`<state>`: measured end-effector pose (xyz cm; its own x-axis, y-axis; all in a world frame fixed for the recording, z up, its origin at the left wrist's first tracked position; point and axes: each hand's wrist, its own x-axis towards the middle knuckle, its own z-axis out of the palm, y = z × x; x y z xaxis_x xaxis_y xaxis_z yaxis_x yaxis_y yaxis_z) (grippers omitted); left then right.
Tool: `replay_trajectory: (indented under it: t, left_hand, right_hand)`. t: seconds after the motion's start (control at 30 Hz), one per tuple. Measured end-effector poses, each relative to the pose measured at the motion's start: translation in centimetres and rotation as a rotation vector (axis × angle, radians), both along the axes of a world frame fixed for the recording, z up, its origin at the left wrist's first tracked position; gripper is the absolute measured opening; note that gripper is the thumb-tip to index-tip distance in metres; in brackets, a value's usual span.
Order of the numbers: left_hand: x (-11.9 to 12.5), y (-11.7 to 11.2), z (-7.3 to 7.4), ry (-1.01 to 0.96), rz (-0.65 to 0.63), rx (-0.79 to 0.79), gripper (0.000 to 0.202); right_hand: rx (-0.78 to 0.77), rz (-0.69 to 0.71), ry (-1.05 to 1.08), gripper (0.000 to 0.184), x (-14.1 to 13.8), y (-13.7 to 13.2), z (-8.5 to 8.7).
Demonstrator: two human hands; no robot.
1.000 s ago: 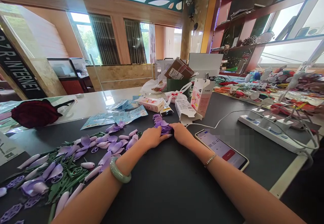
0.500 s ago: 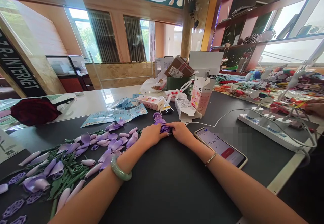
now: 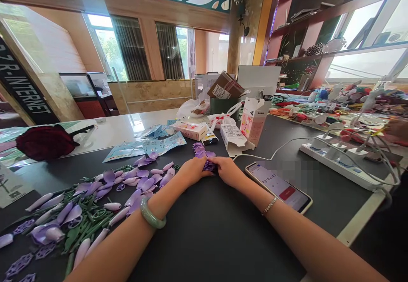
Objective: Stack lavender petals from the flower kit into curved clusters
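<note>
Near the middle of the dark table, a purple ridged plastic piece (image 3: 199, 149) lies between my two hands, its far end showing past the fingers. My left hand (image 3: 193, 170), with a green bangle on its wrist, is closed around its left side. From the right, my right hand (image 3: 228, 169) pinches its edge with fingers bent. The fingers cover much of the piece, so its full shape is hidden. To the left spreads a pile of purple plastic petals (image 3: 145, 184), with green plastic stems and leaves (image 3: 84, 226) among them.
Right of my hands lies a phone (image 3: 280, 188) with a running timer. Beyond it sits a white power strip (image 3: 338, 167) with cables. Small cartons (image 3: 234, 137) and blue packets (image 3: 126, 151) stand behind. A dark red flower (image 3: 44, 141) lies far left.
Both hands stay in nearly the same place on the purple piece, with small finger shifts. The view has tilted very slightly.
</note>
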<state>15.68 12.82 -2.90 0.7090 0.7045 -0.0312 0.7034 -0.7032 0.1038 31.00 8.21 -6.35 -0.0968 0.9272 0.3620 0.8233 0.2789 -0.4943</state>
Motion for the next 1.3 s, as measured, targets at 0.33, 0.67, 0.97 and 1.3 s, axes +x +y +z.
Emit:
replay_trajectory:
  t: [0.33,0.67,0.97,1.3]
  left_hand:
    - [-0.2,0.7,-0.6,-0.080,-0.062,-0.022,0.033]
    - [-0.1,0.8,-0.6,-0.087,-0.083,-0.039,0.033]
    - [-0.2,1.2,-1.2,-0.114,-0.100,-0.020,0.032]
    - [-0.3,1.3,-1.3,-0.135,-0.162,-0.037,0.032]
  right_hand:
    - [-0.020,-0.005,-0.042,0.049,-1.4,-2.0,1.5]
    - [0.001,-0.043,-0.021,0.027,-1.5,-1.8,1.5]
    - [0.027,-0.071,0.075,0.035,-1.0,-1.0,0.3]
    - [-0.006,-0.088,0.106,0.028,-0.5,-0.6,0.2]
